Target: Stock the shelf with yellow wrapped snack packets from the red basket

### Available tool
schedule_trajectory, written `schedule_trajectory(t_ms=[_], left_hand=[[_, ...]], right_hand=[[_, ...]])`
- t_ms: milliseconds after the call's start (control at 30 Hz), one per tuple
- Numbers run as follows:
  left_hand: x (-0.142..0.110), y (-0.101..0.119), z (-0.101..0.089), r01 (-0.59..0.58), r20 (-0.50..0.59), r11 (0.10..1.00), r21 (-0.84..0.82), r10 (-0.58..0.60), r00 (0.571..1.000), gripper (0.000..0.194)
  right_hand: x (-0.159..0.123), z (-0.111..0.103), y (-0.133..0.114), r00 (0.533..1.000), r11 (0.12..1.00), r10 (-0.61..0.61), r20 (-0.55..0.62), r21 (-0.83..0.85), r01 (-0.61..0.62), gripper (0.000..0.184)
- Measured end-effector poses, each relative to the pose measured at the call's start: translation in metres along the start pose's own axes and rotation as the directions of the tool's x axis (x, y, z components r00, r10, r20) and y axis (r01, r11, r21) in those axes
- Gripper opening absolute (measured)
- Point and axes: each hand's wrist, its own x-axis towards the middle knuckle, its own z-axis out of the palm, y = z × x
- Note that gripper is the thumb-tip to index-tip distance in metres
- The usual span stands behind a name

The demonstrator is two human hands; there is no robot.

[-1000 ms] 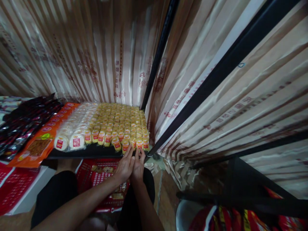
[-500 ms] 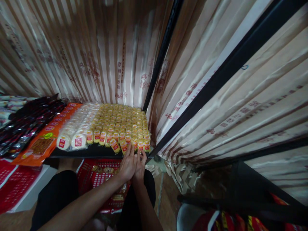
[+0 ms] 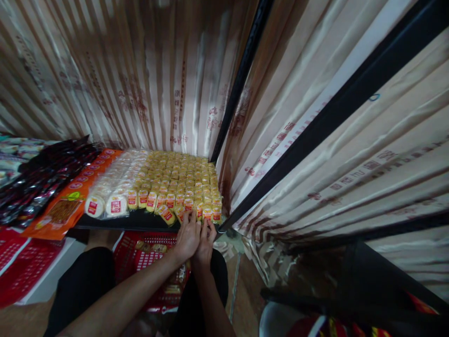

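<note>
1. Shining in clear plastic film, many small yellow packets (image 3: 178,180) lie in close rows at the right end of a black shelf (image 3: 140,220); they are rounded and oblong, and those of the front row show red labels; one leaning packet (image 3: 167,215) stands tilted at the front edge.

2. The left hand (image 3: 188,238) has its fingers extended and close together, the tips at the front packets, right of the leaning one; the right hand (image 3: 205,243) is just beside it, fingers bent and tips at the labels near the corner; whether either hand is clamped on a packet, I cannot tell; both forearms come up from below and meet near the wrists.

3. To the left are white round packets (image 3: 117,205), flat like discs, in wrinkled film; then a smooth orange bag (image 3: 66,206) and glossy dark packets (image 3: 38,182).

4. Below is a red basket (image 3: 124,255) with plastic, pierced walls; behind the shelf hangs a pleated, satin-like curtain (image 3: 164,70), with a straight black pole (image 3: 242,79) before it.

5. Compared with one second ago, the leaning packet is more tilted to the left; the hands remain side by side at the same edge.
</note>
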Motion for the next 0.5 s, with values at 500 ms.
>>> schedule_trajectory(t_ms=[500], left_hand=[[0.007,0.003,0.001,0.081,0.063,0.985,0.150,-0.091,0.994,0.057]], right_hand=[[0.000,0.007,0.012,1.000,1.000,0.004,0.010,0.027,-0.004,0.051]])
